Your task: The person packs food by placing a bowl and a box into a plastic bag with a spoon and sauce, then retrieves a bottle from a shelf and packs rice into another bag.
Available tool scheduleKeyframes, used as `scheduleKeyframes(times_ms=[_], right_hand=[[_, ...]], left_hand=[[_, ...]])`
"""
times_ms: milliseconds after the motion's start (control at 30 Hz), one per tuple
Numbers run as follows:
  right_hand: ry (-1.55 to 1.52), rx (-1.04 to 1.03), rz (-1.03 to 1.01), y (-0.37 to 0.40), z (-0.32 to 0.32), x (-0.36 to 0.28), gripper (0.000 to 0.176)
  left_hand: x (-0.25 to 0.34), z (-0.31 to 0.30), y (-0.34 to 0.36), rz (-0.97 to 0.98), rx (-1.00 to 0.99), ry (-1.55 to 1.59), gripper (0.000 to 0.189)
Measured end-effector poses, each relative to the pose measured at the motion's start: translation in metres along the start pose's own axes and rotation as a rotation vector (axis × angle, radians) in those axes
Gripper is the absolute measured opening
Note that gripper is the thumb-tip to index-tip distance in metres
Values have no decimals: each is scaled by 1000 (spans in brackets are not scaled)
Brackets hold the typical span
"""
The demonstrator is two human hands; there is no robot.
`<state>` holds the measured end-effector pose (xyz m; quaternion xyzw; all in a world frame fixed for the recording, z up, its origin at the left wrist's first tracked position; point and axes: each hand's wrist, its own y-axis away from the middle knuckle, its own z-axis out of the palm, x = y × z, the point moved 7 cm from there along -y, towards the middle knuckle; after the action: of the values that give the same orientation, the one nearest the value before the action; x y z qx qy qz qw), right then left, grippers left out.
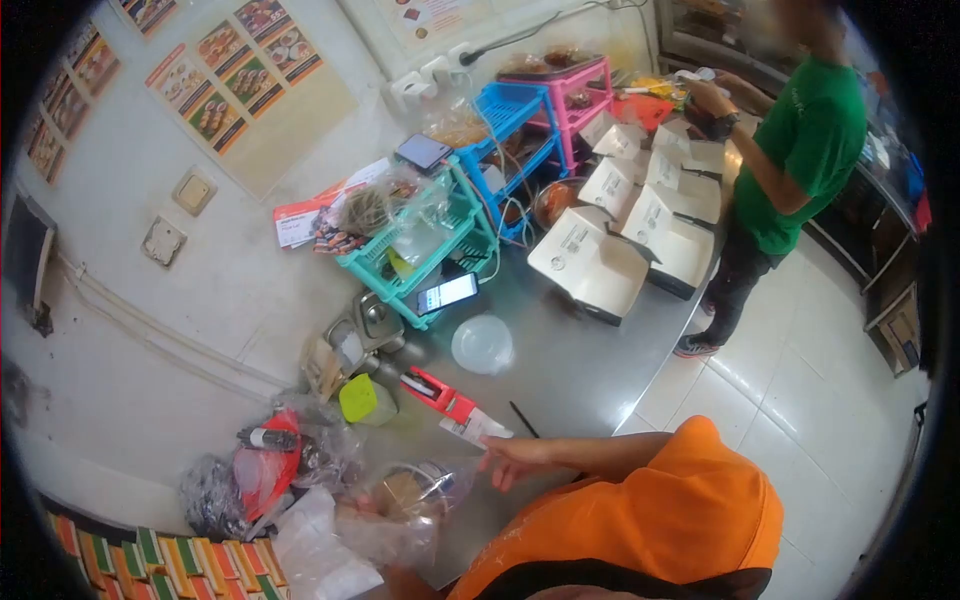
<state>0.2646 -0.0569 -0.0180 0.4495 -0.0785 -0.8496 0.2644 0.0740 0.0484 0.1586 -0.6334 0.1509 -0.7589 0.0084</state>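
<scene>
R. hand (512,462) at 6 o'clock: open, fingers partly spread, at the white end of a long red-and-white packet (450,408); contact unclear. 1 thin black stick (524,419) lies near it on the grey metal table (560,375).

L. hand (372,503) at 7 o'clock: partly hidden by a clear plastic bag (437,480) w/ a round brown item (402,492) visible thru it; grip cannot be told.

Round translucent plastic bowl (482,345) just below ctr. Clear tub w/ lime-green lid (358,397) betw. 7 and 8 o'clock, beside metal containers (372,318). Teal plastic rack (455,235) at 11 o'clock; 1 lit black phone (447,293) leans at its base. Open white-and-black cartons (590,262) grouped from 1 to 2 o'clock. Co-worker in green shirt (812,150) stands beyond, at 2 o'clock.
</scene>
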Motion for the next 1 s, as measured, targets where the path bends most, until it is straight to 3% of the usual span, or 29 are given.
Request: scheduleKeyframes(times_ms=[33, 67, 133, 167, 200, 233, 267, 300, 367, 400, 433, 467, 533, 567, 633, 767, 800, 833, 900, 967, 1000], right_hand=[[-335, -202, 197, 7, 23, 8, 58], [-337, -229, 210, 15, 43, -3, 58], [-481, -423, 56, 35, 102, -56, 68], [-483, -448, 82, 34, 113, -70, 68], [-440, -713, -37, 41, 133, -96, 68], [-398, -974, -160, 53, 150, -116, 69], [-405, -993, -137, 51, 157, -121, 69], [-430, -998, -147, 49, 162, -126, 70], [-449, -1020, -129, 52, 176, -130, 72], [-454, -892, -269, 51, 177, -138, 74], [-456, -758, -408, 49, 174, -145, 76], [-456, -772, -389, 50, 177, -146, 76], [228, -165, -1157, 69, 154, -177, 83], [232, -186, -1150, 66, 155, -175, 83], [232, -114, -1117, 53, 149, -160, 79], [253, 16, -1055, 23, 139, -142, 73], [194, -42, -942, 11, 138, -140, 74], [47, -206, -662, -4, 138, -133, 75], [-200, -451, -212, -17, 147, -122, 78], [-351, -585, 24, -16, 165, -115, 81], [-374, -579, 26, -18, 172, -119, 82]], left_hand=[[29, 7, -8, 72, -42, 14, 20], [58, 15, -13, 145, -98, 25, 21], [113, 28, -17, 277, -230, 40, 24], [137, 34, -15, 332, -314, 39, 25], [156, 40, -15, 375, -401, 24, 26], [173, 49, -9, 438, -441, 209, 25], [189, 57, -2, 498, -496, 393, 24], [197, 59, -5, 502, -472, 376, 24], [217, 61, -3, 536, -727, 415, 20], [217, 50, -7, 534, -676, 293, 19], [216, 36, -23, 376, -521, 66, 22], [212, 20, -32, 211, -359, -152, 29], [216, 38, -30, 552, 92, -719, 45], [213, 35, -30, 555, 112, -724, 45], [180, 29, -43, 269, -91, -418, 45], [169, -19, -37, 238, 6, -154, 40], [176, -18, -33, 309, -58, -231, 38], [180, -17, -29, 373, -119, -313, 35], [181, -18, -31, 464, 0, -167, 31], [172, -9, -45, 299, -416, -196, 27], [168, -7, -50, 255, -516, -201, 26]])
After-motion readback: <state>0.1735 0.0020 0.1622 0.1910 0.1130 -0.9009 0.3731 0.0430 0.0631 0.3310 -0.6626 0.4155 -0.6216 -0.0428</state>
